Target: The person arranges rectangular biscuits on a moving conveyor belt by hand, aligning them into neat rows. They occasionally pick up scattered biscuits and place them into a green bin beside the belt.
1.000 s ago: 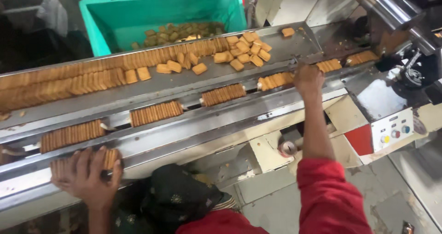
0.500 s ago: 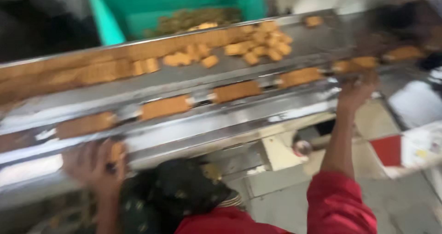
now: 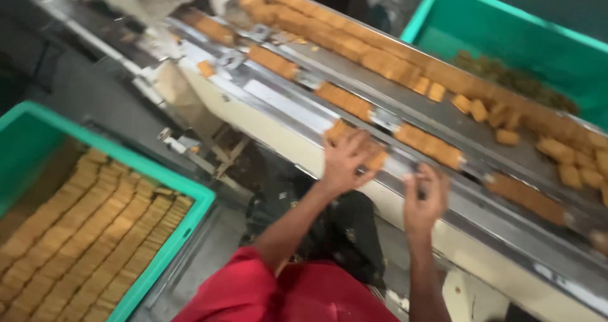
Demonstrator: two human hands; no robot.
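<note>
Both hands came together since the earlier shot. Left hand [image 3: 345, 160] lay fingers spread on a biscuit stack [image 3: 354, 143] on the conveyor [image 3: 297, 110], pressing it to keep the row tight. Right hand [image 3: 425, 198] hovered just right of that stack, fingers loosely curled, holding nothing. Green crate [image 3: 158, 176] of stacked biscuits sat well left of the conveyor.

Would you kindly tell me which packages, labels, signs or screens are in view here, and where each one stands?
None in view: no package, label, sign or screen.
Only open containers:
green crate, lower left, rectangular, filled with rows of tan biscuits.
green bin, upper right behind the conveyor, holding loose biscuits.
</note>
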